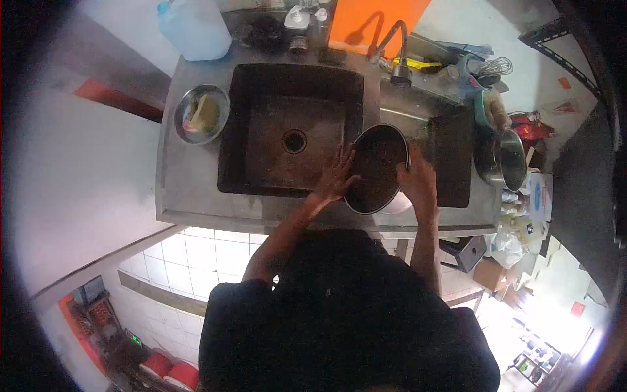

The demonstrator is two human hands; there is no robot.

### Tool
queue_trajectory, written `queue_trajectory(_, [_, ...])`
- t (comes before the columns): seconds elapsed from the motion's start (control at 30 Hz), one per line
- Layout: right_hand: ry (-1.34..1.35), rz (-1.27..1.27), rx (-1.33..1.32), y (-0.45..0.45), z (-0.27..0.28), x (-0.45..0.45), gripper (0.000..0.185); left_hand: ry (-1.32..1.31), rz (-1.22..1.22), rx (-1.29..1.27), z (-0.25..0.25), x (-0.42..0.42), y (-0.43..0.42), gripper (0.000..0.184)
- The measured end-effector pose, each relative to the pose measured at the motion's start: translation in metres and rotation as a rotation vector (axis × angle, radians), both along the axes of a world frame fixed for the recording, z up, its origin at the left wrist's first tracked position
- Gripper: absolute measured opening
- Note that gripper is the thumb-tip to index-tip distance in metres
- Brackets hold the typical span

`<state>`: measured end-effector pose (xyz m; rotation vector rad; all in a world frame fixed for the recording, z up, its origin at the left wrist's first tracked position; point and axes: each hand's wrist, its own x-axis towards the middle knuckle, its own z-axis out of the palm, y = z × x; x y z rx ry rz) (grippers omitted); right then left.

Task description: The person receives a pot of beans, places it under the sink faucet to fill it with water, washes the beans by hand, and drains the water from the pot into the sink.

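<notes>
A round, deep metal pot (377, 171) with a dark inside is tilted over the divider between the two sink basins. My left hand (336, 175) lies against its left side with the fingers spread. On the right side, my right hand (417, 178) has its fingers wrapped on the pot's rim. The left basin (297, 140) shows a round drain, and the right basin (452, 157) is partly hidden behind the pot and my right arm. Above the right basin hangs a dark faucet (401, 73).
A metal plate (202, 114) with a sponge-like item sits left of the sink. Behind stand a bluish jug (194, 29), soap bottles (297, 19) and an orange board (356, 26). At the right are a metal bowl (513, 160), a whisk (496, 66) and plastic bags (508, 242).
</notes>
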<state>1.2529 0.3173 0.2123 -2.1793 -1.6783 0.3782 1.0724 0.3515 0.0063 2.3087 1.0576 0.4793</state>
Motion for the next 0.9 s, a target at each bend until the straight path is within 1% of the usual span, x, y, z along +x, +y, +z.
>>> queue_trajectory(0.03, [0.000, 0.000, 0.000, 0.001, 0.001, -0.001, 0.053, -0.017, -0.006, -0.012, -0.004, 0.001, 0.002, 0.077])
queue_trajectory(0.1, [-0.011, -0.048, -0.105, 0.002, 0.001, -0.001, 0.053, -0.034, -0.012, -0.024, -0.002, 0.002, 0.002, 0.077])
queue_trajectory(0.17, [-0.020, -0.030, -0.116, 0.004, 0.007, -0.004, 0.052, 0.198, -0.012, -0.012, 0.009, 0.003, 0.002, 0.077])
queue_trajectory(0.2, [-0.028, -0.011, -0.127, 0.005, 0.009, -0.004, 0.051, 0.197, -0.012, -0.012, 0.004, 0.003, 0.001, 0.077])
queue_trajectory(0.27, [-0.059, -0.011, -0.139, 0.004, 0.001, 0.001, 0.050, -0.007, 0.000, 0.006, -0.016, 0.004, 0.001, 0.077])
queue_trajectory(0.33, [-0.089, -0.010, -0.152, 0.006, 0.006, -0.002, 0.050, 0.001, 0.003, 0.028, -0.024, 0.006, 0.000, 0.077])
queue_trajectory(0.4, [0.009, -0.038, -0.200, 0.007, 0.017, -0.006, 0.051, 0.008, 0.006, 0.051, -0.022, 0.007, 0.000, 0.076])
queue_trajectory(0.43, [0.008, -0.039, -0.199, 0.006, 0.010, -0.003, 0.051, 0.021, -0.006, -0.013, -0.016, 0.007, 0.002, 0.076])
queue_trajectory(0.47, [-0.047, -0.039, -0.150, 0.004, -0.002, 0.002, 0.052, 0.035, -0.018, -0.077, -0.011, 0.006, 0.002, 0.075])
queue_trajectory(0.5, [-0.102, -0.039, -0.101, 0.004, -0.001, -0.001, 0.052, 0.036, -0.020, -0.077, -0.013, 0.006, 0.002, 0.075])
queue_trajectory(0.53, [-0.101, -0.040, -0.102, 0.004, 0.001, -0.001, 0.052, 0.044, -0.017, -0.028, -0.015, 0.006, 0.001, 0.075])
queue_trajectory(0.6, [0.052, -0.042, -0.167, 0.005, 0.011, -0.002, 0.051, 0.051, -0.015, 0.022, -0.011, 0.005, 0.001, 0.076])
queue_trajectory(0.63, [0.052, -0.042, -0.166, 0.005, 0.010, -0.002, 0.051, 0.003, -0.026, -0.046, -0.005, 0.004, 0.000, 0.076])
queue_trajectory(0.67, [0.005, -0.044, -0.163, 0.005, 0.007, -0.001, 0.050, -0.045, -0.037, -0.115, 0.001, 0.002, 0.000, 0.077])
queue_trajectory(0.7, [-0.042, -0.046, -0.159, 0.005, 0.006, -0.001, 0.049, -0.044, -0.037, -0.115, -0.005, 0.003, 0.000, 0.077])
queue_trajectory(0.77, [-0.032, -0.033, -0.127, 0.005, 0.008, -0.003, 0.049, -0.063, -0.003, 0.003, -0.019, 0.006, 0.000, 0.077])
queue_trajectory(0.83, [-0.021, -0.019, -0.094, 0.004, 0.010, -0.004, 0.049, -0.057, -0.002, -0.021, -0.017, 0.006, -0.001, 0.078])
queue_trajectory(0.9, [-0.074, -0.003, -0.076, 0.003, 0.010, -0.004, 0.049, -0.051, -0.001, -0.044, -0.009, 0.005, 0.000, 0.078])
